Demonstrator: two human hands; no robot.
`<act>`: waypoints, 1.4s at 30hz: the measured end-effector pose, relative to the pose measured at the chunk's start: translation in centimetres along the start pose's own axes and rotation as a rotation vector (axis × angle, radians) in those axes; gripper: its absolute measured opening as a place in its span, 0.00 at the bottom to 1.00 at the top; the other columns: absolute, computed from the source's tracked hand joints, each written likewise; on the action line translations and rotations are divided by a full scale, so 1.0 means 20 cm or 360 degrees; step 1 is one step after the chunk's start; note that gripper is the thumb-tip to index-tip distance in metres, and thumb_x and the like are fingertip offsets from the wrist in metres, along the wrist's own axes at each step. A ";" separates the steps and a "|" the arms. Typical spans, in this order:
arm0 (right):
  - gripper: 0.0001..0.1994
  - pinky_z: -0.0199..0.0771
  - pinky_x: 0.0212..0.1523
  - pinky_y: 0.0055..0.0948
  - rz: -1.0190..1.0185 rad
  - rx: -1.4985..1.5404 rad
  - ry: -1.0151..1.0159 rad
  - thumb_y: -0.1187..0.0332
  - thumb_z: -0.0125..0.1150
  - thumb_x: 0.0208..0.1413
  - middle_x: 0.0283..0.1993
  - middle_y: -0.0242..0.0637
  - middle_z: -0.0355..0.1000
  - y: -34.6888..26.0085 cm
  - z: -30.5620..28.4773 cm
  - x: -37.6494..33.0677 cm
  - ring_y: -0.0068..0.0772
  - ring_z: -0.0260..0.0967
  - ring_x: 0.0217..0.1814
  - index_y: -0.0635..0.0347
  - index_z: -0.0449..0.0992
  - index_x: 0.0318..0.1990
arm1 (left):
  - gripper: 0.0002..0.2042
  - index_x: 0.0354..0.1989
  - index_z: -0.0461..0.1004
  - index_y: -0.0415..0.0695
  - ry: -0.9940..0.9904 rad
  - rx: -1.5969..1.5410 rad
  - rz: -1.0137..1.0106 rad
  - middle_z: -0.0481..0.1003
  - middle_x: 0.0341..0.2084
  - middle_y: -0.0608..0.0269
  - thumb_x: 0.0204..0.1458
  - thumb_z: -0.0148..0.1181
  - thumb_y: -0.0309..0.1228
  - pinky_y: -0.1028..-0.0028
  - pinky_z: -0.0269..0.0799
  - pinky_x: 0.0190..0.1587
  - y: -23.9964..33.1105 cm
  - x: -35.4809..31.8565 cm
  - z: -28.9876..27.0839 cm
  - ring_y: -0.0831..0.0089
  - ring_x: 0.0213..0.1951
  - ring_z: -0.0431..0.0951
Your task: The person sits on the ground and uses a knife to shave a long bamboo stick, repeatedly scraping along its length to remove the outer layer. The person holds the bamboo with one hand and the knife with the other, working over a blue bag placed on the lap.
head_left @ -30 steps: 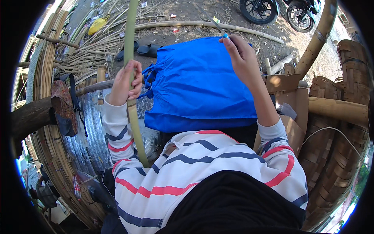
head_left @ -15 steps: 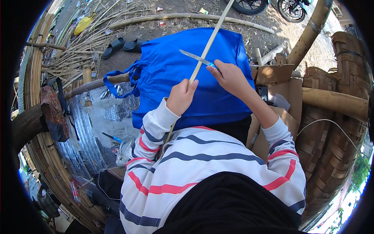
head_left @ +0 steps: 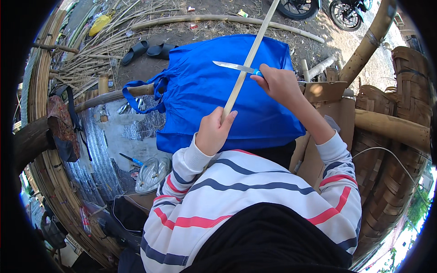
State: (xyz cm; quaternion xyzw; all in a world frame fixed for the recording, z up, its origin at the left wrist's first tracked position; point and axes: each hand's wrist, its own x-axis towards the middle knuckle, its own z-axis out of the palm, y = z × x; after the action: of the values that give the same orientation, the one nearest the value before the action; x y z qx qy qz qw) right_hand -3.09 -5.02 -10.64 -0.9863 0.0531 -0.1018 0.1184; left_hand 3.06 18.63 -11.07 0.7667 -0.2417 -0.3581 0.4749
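Wooden strip (head_left: 233,94) pale straw-yellow. Knife (head_left: 231,66): silvery blade, light-blue handle. Cloth (head_left: 205,113) plain bright blue, ties same blue. Shirt (head_left: 255,167) white, crossed by navy and coral-red stripes; cuffs plain white. Scarf (head_left: 268,236) solid black. Sandals (head_left: 135,52) dark grey. Plastic bag (head_left: 98,25) yellow. Cardboard (head_left: 334,113) light brown. Baskets (head_left: 382,173) darker brown, woven in checked pattern. Foil sheet (head_left: 98,145) silver with whitish patches. Hanging bag (head_left: 61,120) mottled rust-brown above, grey below. Cable (head_left: 400,161) whitish. Long pole (head_left: 218,18) tan.

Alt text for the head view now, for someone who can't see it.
The right hand holds a blue-handled knife across a pale strip gripped in the left hand, above a blue cloth; dark slippers lie beyond.
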 end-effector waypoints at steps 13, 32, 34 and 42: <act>0.20 0.60 0.12 0.35 -0.0044 0.0023 0.0066 0.51 0.56 0.59 0.12 0.34 0.62 -0.16 0.04 0.03 0.39 0.63 0.11 0.56 0.63 0.24 | 0.21 0.23 0.65 0.37 0.0106 -0.0023 -0.0028 0.66 0.12 0.54 0.59 0.57 0.42 0.68 0.59 0.19 0.03 0.01 -0.03 0.68 0.14 0.64; 0.20 0.64 0.13 0.37 -0.0219 0.0039 0.0017 0.52 0.55 0.60 0.11 0.37 0.64 -0.09 -0.05 0.02 0.43 0.66 0.12 0.57 0.64 0.24 | 0.21 0.23 0.63 0.37 0.0050 -0.0113 -0.0103 0.62 0.12 0.56 0.60 0.55 0.43 0.69 0.57 0.19 0.07 -0.07 -0.01 0.73 0.15 0.59; 0.20 0.64 0.15 0.40 0.0023 -0.0003 0.0081 0.51 0.53 0.61 0.13 0.40 0.65 -0.01 -0.06 0.05 0.46 0.66 0.14 0.58 0.64 0.25 | 0.21 0.23 0.63 0.37 0.0066 -0.0095 -0.0102 0.62 0.11 0.56 0.60 0.55 0.43 0.69 0.57 0.19 0.07 -0.07 -0.01 0.73 0.15 0.59; 0.21 0.64 0.18 0.41 -0.0065 0.0041 -0.0124 0.51 0.52 0.61 0.14 0.43 0.65 0.08 -0.14 0.05 0.49 0.67 0.17 0.58 0.64 0.25 | 0.20 0.23 0.63 0.38 0.0127 0.0110 -0.0017 0.63 0.11 0.57 0.59 0.57 0.41 0.69 0.57 0.18 0.12 -0.09 -0.02 0.71 0.14 0.61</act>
State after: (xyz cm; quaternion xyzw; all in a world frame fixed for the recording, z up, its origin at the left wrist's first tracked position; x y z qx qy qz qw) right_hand -2.95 -7.28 -8.17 -0.9888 0.0271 -0.0665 0.1312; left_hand 2.22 19.18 -8.25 0.7976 -0.2308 -0.3211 0.4555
